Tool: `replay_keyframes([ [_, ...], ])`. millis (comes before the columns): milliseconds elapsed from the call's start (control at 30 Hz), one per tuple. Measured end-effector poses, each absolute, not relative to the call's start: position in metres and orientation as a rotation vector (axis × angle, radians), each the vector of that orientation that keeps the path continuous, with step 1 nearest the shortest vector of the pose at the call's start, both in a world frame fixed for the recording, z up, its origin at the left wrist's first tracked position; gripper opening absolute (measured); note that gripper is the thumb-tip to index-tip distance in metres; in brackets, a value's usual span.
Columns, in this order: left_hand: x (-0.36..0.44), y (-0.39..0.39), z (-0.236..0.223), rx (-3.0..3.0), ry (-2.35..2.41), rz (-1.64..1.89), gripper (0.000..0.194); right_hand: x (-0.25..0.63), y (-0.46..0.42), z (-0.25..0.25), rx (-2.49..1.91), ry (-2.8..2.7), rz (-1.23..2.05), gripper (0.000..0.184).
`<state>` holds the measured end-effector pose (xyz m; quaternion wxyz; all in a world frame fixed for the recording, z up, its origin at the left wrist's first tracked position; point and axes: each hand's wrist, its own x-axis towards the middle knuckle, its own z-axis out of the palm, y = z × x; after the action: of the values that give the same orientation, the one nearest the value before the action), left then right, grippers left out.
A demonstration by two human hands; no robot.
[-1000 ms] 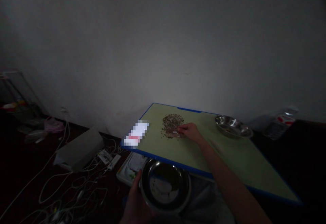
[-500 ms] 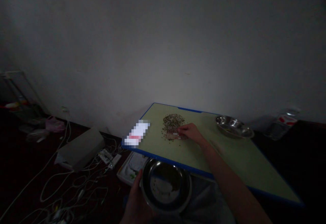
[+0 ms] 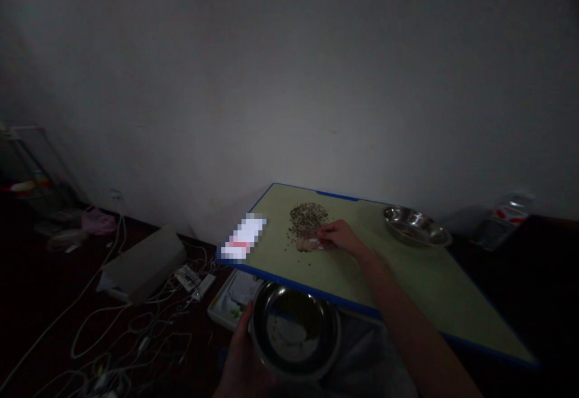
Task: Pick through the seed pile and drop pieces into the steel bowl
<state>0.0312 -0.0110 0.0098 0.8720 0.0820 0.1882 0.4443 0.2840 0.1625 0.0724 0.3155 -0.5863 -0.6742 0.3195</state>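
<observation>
While L hand (image 3: 244, 350) props up steel bowl (image 3: 294, 366): R hand (image 3: 335, 236) is out over counter (image 3: 446, 298), palm down, nr middle.
R hand: thumb + fingertips pinched tog. on thin see-thru piece (image 3: 308, 244); material too dim to tell.
Thin piece: low at counter, along nr side of grain pile; can't tell if it lies fully flat.
Grain pile (image 3: 306, 214): small dark bits, spread loose in rough oval on counter, a few strays toward nr edge.
L hand: curved round bowl's L side, thumb up by rim, other fingers mostly hidden.
Steel bowl: mouth up, just off counter's nr edge & below it; dark specks on shiny bottom, darker patch to R (contents or reflection, can't tell).
Counter: pale green top, blue rim, grey wall (image 3: 289, 84) behind.
2nd bowl (image 3: 418, 241): also metal, on counter, R of pile, well apart from it.
Bright panel (image 3: 243, 238): pixelated, at counter's L edge.
White tray (image 3: 221, 319): partly under counter, green bit inside, L of steel bowl.
Floor, L: grey box (image 3: 140, 265), tangled cords (image 3: 136, 328), pink bag (image 3: 98, 221).
Far R: clear bottle (image 3: 504, 223) w/ red on label, tilted in view, past counter.
</observation>
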Motion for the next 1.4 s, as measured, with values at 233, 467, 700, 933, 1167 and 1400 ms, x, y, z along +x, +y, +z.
replay_keyframes([
  [233,0.029,-0.011,0.013,0.173,0.389,0.874,0.046,0.281,0.160,0.075,-1.570,-1.673,0.978,0.020],
  [467,0.029,-0.011,0.016,0.172,0.390,0.907,0.038,0.282,0.159,0.075,-1.567,-1.653,0.999,0.018],
  [700,0.026,-0.005,0.013,0.139,0.352,0.856,0.045,0.282,0.157,0.079,-1.563,-1.621,1.013,0.018],
  [933,0.027,-0.006,0.016,0.143,0.353,0.828,0.051,0.283,0.155,0.081,-1.545,-1.701,0.996,0.022],
  [1167,0.025,-0.008,0.018,0.160,0.326,0.806,0.051,0.284,0.156,0.080,-1.553,-1.689,0.962,0.022],
  [1400,0.027,-0.007,0.020,0.087,0.369,0.823,0.050,0.284,0.155,0.080,-1.553,-1.712,0.989,0.020],
])
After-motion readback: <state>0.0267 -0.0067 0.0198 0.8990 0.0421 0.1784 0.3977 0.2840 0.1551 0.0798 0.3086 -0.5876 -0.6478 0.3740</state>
